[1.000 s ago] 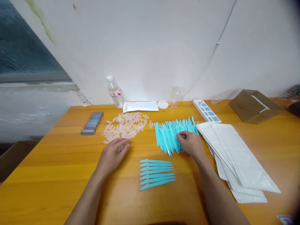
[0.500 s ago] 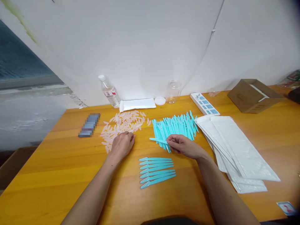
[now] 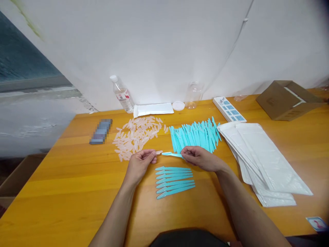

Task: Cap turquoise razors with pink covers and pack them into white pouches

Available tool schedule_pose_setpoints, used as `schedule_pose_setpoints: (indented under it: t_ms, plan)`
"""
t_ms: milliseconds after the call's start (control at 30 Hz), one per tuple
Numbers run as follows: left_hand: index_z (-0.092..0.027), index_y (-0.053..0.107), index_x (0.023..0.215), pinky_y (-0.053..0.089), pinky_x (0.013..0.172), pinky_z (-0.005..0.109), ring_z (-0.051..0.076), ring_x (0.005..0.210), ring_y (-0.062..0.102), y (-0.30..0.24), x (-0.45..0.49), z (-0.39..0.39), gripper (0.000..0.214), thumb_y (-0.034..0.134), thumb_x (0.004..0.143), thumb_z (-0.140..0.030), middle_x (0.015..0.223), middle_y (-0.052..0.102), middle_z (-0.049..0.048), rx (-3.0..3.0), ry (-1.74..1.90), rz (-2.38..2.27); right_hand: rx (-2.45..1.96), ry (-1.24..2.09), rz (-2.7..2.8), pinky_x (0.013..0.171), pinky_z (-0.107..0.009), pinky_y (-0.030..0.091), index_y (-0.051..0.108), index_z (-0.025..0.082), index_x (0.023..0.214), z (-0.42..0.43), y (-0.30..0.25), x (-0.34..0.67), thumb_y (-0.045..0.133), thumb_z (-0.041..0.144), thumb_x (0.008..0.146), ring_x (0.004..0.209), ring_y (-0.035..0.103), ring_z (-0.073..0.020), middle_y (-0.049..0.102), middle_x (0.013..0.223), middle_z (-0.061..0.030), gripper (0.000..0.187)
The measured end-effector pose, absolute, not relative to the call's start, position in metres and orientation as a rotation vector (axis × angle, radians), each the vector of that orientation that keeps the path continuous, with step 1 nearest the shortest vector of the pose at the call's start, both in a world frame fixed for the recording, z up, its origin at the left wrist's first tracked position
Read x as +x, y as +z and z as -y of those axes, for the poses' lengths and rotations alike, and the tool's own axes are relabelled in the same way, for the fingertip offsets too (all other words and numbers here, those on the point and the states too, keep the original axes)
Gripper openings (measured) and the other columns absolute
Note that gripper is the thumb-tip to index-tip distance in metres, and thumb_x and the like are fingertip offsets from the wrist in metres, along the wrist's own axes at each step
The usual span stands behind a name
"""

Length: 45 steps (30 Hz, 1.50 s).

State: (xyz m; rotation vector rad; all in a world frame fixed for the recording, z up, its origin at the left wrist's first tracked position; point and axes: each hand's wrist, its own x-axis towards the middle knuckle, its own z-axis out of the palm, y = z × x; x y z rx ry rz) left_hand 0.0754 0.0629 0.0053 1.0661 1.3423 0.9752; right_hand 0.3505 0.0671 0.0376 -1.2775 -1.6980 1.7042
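My left hand [image 3: 142,163] pinches a small translucent pinkish blade cover [image 3: 159,152], its end pointing right. Facing it, a turquoise eyebrow razor [image 3: 171,154] is gripped by the handle in my right hand [image 3: 196,157], blade end to the left. A narrow gap seems to lie between cover and razor. Below my hands, several turquoise razors [image 3: 174,181] lie side by side in a row. Behind my right hand spreads a pile of loose turquoise razors [image 3: 195,135]. Many more loose covers [image 3: 137,133] are scattered beyond my left hand.
White plastic pouches [image 3: 267,161] lie stacked at the right, near a power strip [image 3: 229,109] and a cardboard box [image 3: 282,101]. Along the wall stand a water bottle [image 3: 122,96], a white packet [image 3: 154,109], a round lid [image 3: 178,105] and a clear jar [image 3: 194,96]. A phone [image 3: 101,131] lies left.
My left hand has come away from the scattered covers, moving right with one cover in its fingers. The right hand still holds the razor, now end to end with the cover.
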Motion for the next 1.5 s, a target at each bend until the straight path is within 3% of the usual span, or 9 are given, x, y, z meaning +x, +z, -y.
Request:
schedule_pose_setpoints:
  t_ms: [433, 633, 767, 833, 933, 1067, 1200, 1333, 1500]
  plan:
    - [-0.014, 0.076, 0.094, 0.053, 0.066, 0.025, 0.014, 0.065, 0.067, 0.015, 0.088, -0.049, 0.04, 0.078, 0.077, -0.049, 0.075, 0.076, 0.0045, 1.189, 0.838, -1.295, -1.238, 1.638, 1.801, 0.056, -0.025, 0.029, 0.063, 0.017, 0.089, -0.063, 0.031, 0.343, 0.056, 0.05, 0.093, 0.059, 0.039, -0.0097, 0.049, 0.067, 0.0048, 0.034]
    - [-0.021, 0.078, 0.095, 0.053, 0.079, 0.031, 0.021, 0.083, 0.07, 0.007, 0.07, -0.041, 0.025, 0.064, 0.091, -0.042, 0.092, 0.078, 0.0053, 1.807, 0.677, -1.396, -1.48, 0.909, 2.267, 0.066, -0.028, 0.035, 0.074, 0.019, 0.075, -0.053, 0.029, 0.32, 0.057, 0.03, 0.093, 0.072, 0.058, -0.0159, 0.069, 0.079, -0.0032, 0.027]
    - [-0.024, 0.078, 0.096, 0.05, 0.092, 0.038, 0.023, 0.097, 0.069, 0.0, 0.069, -0.04, 0.02, 0.06, 0.095, -0.032, 0.101, 0.077, 0.0062, 2.096, 0.638, -1.398, -1.638, 0.687, 2.427, 0.068, -0.03, 0.037, 0.077, 0.02, 0.079, -0.048, 0.027, 0.309, 0.056, 0.027, 0.094, 0.079, 0.063, -0.0206, 0.073, 0.087, -0.008, 0.027]
    - [-0.024, 0.078, 0.101, 0.05, 0.095, 0.039, 0.023, 0.101, 0.068, -0.001, 0.071, -0.039, 0.021, 0.059, 0.096, -0.032, 0.107, 0.076, 0.0072, 2.153, 0.639, -1.402, -1.666, 0.644, 2.458, 0.069, -0.031, 0.038, 0.078, 0.02, 0.083, -0.046, 0.026, 0.307, 0.056, 0.026, 0.095, 0.083, 0.065, -0.0221, 0.073, 0.09, -0.0091, 0.026]
    - [-0.025, 0.07, 0.125, 0.045, 0.106, 0.042, 0.025, 0.122, 0.061, 0.001, 0.076, -0.03, 0.034, 0.06, 0.096, -0.038, 0.131, 0.068, 0.009, 2.264, 0.631, -1.324, -1.635, 0.642, 2.486, 0.072, -0.031, 0.04, 0.079, 0.021, 0.087, -0.046, 0.026, 0.31, 0.057, 0.026, 0.094, 0.087, 0.065, -0.023, 0.074, 0.092, -0.0095, 0.024]
    - [-0.028, 0.047, 0.149, 0.023, 0.122, 0.054, 0.031, 0.15, 0.031, 0.004, 0.084, -0.013, 0.058, 0.058, 0.096, -0.047, 0.159, 0.041, 0.0072, 2.464, 0.434, -1.113, -1.644, 0.692, 2.34, 0.071, -0.029, 0.041, 0.079, 0.022, 0.09, -0.051, 0.031, 0.324, 0.057, 0.031, 0.094, 0.08, 0.065, -0.0199, 0.075, 0.09, -0.0071, 0.024]
    - [-0.029, 0.046, 0.15, 0.012, 0.124, 0.059, 0.033, 0.153, 0.022, 0.003, 0.089, -0.001, 0.054, 0.05, 0.1, -0.047, 0.163, 0.032, 0.0049, 2.563, 0.259, -1.042, -1.809, 0.471, 2.011, 0.07, -0.03, 0.042, 0.08, 0.021, 0.095, -0.062, 0.033, 0.35, 0.056, 0.038, 0.093, 0.075, 0.065, -0.0193, 0.076, 0.086, -0.0065, 0.029]
    - [-0.028, 0.046, 0.149, 0.015, 0.125, 0.057, 0.032, 0.152, 0.024, 0.0, 0.088, 0.005, 0.052, 0.048, 0.101, -0.045, 0.163, 0.033, 0.0051, 2.593, 0.237, -1.037, -1.977, 0.345, 1.82, 0.066, -0.032, 0.041, 0.08, 0.019, 0.093, -0.072, 0.032, 0.373, 0.054, 0.042, 0.092, 0.067, 0.063, -0.0207, 0.072, 0.072, -0.0063, 0.035]
    - [-0.029, 0.041, 0.152, 0.018, 0.123, 0.06, 0.033, 0.152, 0.025, -0.003, 0.087, 0.016, 0.056, 0.049, 0.1, -0.046, 0.162, 0.034, 0.0049, 2.63, 0.22, -1.011, -2.029, 0.411, 1.834, 0.069, -0.033, 0.042, 0.08, 0.021, 0.094, -0.075, 0.026, 0.374, 0.055, 0.043, 0.091, 0.074, 0.067, -0.0241, 0.075, 0.078, -0.0084, 0.034]
